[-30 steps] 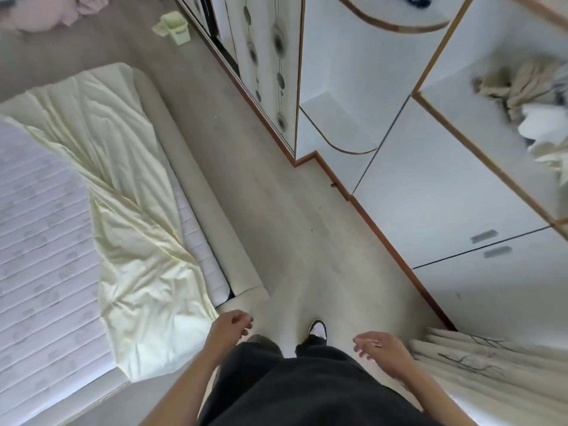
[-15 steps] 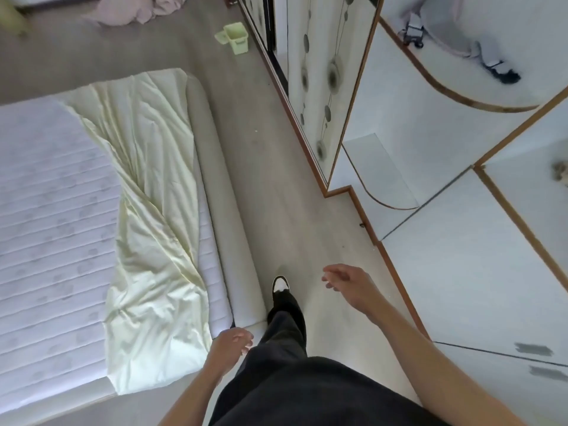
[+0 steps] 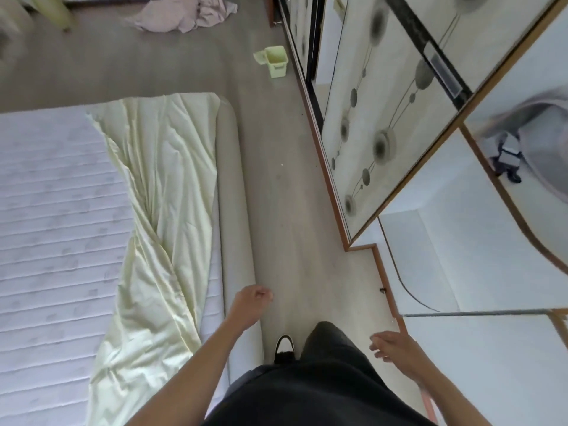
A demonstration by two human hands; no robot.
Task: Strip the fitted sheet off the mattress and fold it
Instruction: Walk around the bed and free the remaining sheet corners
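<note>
Since a moment ago, both hands have swung as the person steps along the aisle beside the bed: the left hand (image 3: 250, 302) has risen forward above the bed frame's (image 3: 235, 210) padded edge, and the right hand (image 3: 392, 345) has dropped back near the wardrobe (image 3: 461, 272). Each hangs with loosely curled fingers, holding nothing. One pale yellow fitted sheet (image 3: 156, 216) lies just left of the left hand, not touching it, bunched in a long strip along the near side of the single mattress (image 3: 55, 229), whose quilted top is bare. One green bin (image 3: 275, 61) and one pink cloth heap (image 3: 181, 16) sit on the floor (image 3: 285, 186) further ahead.
</note>
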